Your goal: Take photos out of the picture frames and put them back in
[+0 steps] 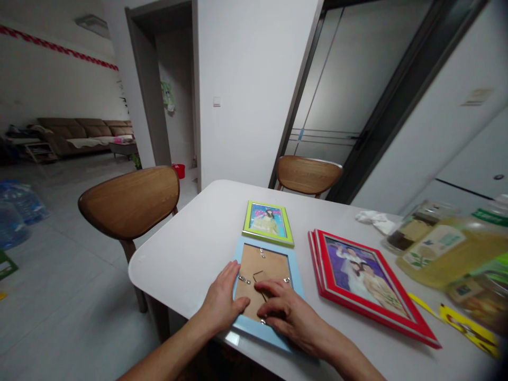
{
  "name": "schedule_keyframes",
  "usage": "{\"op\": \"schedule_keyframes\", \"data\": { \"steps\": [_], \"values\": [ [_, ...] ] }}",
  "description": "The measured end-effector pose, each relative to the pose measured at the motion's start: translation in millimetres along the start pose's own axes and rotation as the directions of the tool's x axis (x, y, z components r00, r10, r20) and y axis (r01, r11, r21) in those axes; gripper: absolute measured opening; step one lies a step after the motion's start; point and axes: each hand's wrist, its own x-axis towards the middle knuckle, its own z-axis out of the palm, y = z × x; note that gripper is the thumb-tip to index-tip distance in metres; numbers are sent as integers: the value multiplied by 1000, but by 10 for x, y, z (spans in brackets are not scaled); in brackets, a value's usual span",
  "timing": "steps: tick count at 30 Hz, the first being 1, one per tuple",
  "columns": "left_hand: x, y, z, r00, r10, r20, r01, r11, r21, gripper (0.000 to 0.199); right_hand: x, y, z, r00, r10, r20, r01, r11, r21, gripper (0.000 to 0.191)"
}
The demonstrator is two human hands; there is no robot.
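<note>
A light blue picture frame (pixel 294 264) lies face down on the white table, its brown backing board (pixel 254 256) showing, with metal clips at its edges and a thin bent wire piece near the middle. My left hand (pixel 224 299) rests on the frame's left edge, fingers extended and thumb apart, holding nothing. Over the lower right of the backing is my right hand (pixel 288 312), its fingers bent and touching the board near the bottom clip; whether it grips anything is hidden. Just beyond the blue frame lies a green picture frame (pixel 288 227), picture side up.
Stacked red picture frames (pixel 323 264) lie on the white table (pixel 178 243) at right. Beyond them are a large bottle of yellow liquid (pixel 444 248), jars, a crumpled tissue (pixel 373 218) and a yellow packet (pixel 470 328). Wooden chairs (pixel 135 198) stand at the table's left and far sides.
</note>
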Motion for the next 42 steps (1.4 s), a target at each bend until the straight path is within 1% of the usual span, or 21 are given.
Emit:
{"op": "schedule_keyframes", "data": {
  "steps": [4,6,9,12,14,16,18,21,23,26,30,33,38,42],
  "values": [
    [-4,-17,13,1000,3,-5,-3,1000,-13,67,-1,12,95,992,39,-117,-40,999,-3,13],
    [-7,-28,22,1000,5,-8,-5,1000,-20,66,24,17,130,987,54,-149,-54,999,8,11],
    [-11,-38,32,1000,15,-10,-15,1000,-8,65,129,20,151,974,97,-207,-93,995,28,18],
    [-7,-29,26,1000,22,-3,-22,1000,19,64,310,23,180,948,144,-284,-164,985,-45,21],
    [-3,-14,14,1000,17,8,-17,1000,26,63,439,25,217,940,129,-317,-177,976,-128,17],
    [0,2,2,1000,11,18,-11,1000,27,63,547,24,266,939,93,-331,-163,968,-191,15],
    [2,10,-5,1000,11,23,-12,1000,25,64,623,17,317,934,85,-347,-169,961,-219,16],
    [1,5,-1,1000,18,15,-18,1000,5,63,676,10,366,917,121,-380,-216,951,-220,21],
    [1,-5,7,1000,11,7,-11,1000,-13,63,683,31,357,914,128,-386,-225,950,-218,22],
    [-1,-16,15,1000,-7,12,7,1000,-18,66,687,141,265,902,151,-405,-257,941,-222,23],
    [-6,-25,18,1000,-13,10,14,1000,-21,68,724,378,110,851,237,-468,-378,895,-235,28],
    [-11,-27,17,1000,-19,11,20,1000,-23,67,756,497,86,825,278,-492,-439,863,-249,27],
    [-6,-18,9,999,-15,31,15,1000,5,68,790,523,133,810,294,-508,-468,845,-257,28],
    [0,-15,8,999,-33,22,33,999,2,68,719,442,71,821,269,-503,-440,861,-257,31]
  ]
}}
